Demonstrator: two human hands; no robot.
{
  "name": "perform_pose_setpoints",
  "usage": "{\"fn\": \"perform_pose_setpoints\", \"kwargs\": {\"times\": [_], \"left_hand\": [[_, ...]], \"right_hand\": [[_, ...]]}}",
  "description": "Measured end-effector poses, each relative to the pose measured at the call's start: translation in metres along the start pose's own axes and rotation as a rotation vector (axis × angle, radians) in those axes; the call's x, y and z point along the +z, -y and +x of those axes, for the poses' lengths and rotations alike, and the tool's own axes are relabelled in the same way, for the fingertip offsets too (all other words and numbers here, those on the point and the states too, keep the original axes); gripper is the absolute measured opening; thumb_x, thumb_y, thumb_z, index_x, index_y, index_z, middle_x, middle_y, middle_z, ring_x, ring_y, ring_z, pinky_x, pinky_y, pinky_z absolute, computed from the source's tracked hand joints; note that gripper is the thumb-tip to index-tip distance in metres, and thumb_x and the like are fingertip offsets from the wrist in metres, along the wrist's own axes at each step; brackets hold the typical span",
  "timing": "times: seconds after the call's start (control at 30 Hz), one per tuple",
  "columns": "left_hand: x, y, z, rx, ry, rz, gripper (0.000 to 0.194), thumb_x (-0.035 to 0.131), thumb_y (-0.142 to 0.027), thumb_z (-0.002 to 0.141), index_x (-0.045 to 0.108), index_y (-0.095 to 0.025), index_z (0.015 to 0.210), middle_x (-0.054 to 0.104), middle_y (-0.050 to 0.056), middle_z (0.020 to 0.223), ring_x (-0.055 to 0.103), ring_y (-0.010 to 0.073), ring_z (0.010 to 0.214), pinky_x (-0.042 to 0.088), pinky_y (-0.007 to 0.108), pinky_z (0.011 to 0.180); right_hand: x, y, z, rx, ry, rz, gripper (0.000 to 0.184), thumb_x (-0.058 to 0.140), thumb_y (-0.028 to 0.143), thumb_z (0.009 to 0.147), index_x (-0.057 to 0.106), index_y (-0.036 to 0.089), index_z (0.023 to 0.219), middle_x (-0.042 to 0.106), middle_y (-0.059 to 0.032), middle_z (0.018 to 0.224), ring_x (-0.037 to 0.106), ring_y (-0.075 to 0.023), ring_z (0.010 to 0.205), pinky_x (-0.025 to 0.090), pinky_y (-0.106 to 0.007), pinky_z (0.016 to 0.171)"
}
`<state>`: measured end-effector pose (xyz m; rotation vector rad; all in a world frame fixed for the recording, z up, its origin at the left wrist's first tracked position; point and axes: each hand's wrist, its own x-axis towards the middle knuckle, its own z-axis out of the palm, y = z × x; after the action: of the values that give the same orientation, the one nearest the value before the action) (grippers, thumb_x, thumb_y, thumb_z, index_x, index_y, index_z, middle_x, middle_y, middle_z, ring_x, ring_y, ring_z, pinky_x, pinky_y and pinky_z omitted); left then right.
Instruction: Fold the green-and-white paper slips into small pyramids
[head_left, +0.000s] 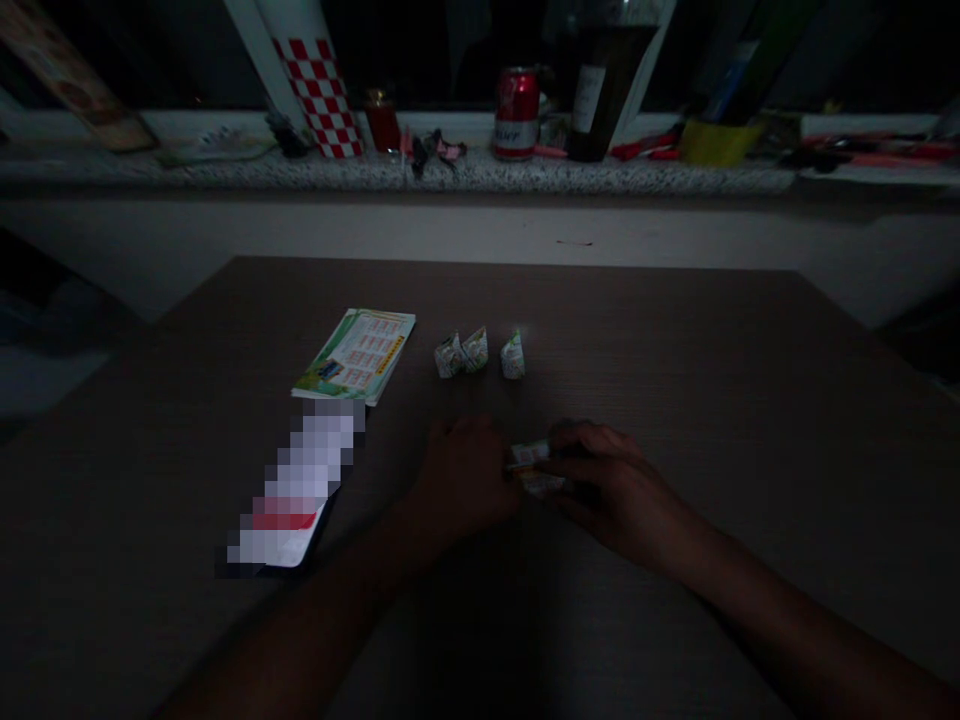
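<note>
A small piece of printed paper, partly folded, is between my hands low over the dark table. My left hand is closed, its fingertips at the paper's left edge; the fingers are mostly hidden behind the back of the hand. From the other side my right hand grips the paper, with the forefinger lying across it. Just beyond the hands stand three small folded paper shapes, two touching and one a little to the right. Up to the left lies a stack of printed calendar cards.
A phone with a lit screen lies left of my left hand, near the cards. Behind the table, a stone windowsill carries a red can, a dark bottle and a red-checked tube. The room is dim.
</note>
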<state>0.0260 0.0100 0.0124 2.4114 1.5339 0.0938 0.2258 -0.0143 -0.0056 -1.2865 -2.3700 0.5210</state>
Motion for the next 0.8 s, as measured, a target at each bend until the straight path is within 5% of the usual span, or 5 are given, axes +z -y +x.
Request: {"fn": "perform_pose_setpoints", "kwargs": {"times": [0.43, 0.53, 0.67, 0.8], "left_hand": [[-0.002, 0.022, 0.003, -0.088, -0.035, -0.201, 0.01, 0.054, -0.016, 0.074, 0.063, -0.019, 0.078, 0.065, 0.004, 0.083, 0.059, 0.0191, 0.078, 0.044, 0.032, 0.072], [0.001, 0.019, -0.005, 0.013, -0.173, -0.236, 0.016, 0.054, -0.011, 0.073, 0.062, -0.018, 0.085, 0.062, 0.004, 0.089, 0.057, 0.0198, 0.083, 0.045, 0.033, 0.075], [0.006, 0.011, -0.011, 0.29, -0.13, -0.219, 0.021, 0.061, -0.014, 0.075, 0.063, -0.019, 0.095, 0.061, 0.005, 0.1, 0.054, 0.0223, 0.098, 0.041, 0.036, 0.086], [0.008, 0.01, -0.009, 0.374, -0.165, -0.165, 0.01, 0.057, -0.02, 0.085, 0.064, -0.018, 0.092, 0.064, 0.004, 0.094, 0.055, 0.0206, 0.092, 0.039, 0.036, 0.085]], "right_hand": [[-0.002, -0.003, 0.0, -0.038, -0.002, 0.013, 0.037, 0.073, 0.024, 0.075, 0.068, 0.03, 0.111, 0.06, -0.0062, 0.113, 0.054, -0.0259, 0.108, 0.041, -0.044, 0.094], [-0.006, -0.004, 0.001, -0.06, 0.026, 0.024, 0.037, 0.074, 0.024, 0.074, 0.068, 0.028, 0.111, 0.06, -0.0068, 0.112, 0.053, -0.027, 0.109, 0.04, -0.045, 0.094], [-0.009, -0.005, 0.004, -0.111, 0.044, 0.07, 0.019, 0.067, 0.023, 0.082, 0.07, 0.023, 0.101, 0.062, -0.0073, 0.104, 0.055, -0.0248, 0.104, 0.042, -0.043, 0.091], [-0.008, -0.007, 0.007, -0.181, -0.01, 0.176, 0.011, 0.059, 0.02, 0.088, 0.069, 0.021, 0.093, 0.067, -0.0051, 0.092, 0.06, -0.0202, 0.093, 0.045, -0.039, 0.086]]}}
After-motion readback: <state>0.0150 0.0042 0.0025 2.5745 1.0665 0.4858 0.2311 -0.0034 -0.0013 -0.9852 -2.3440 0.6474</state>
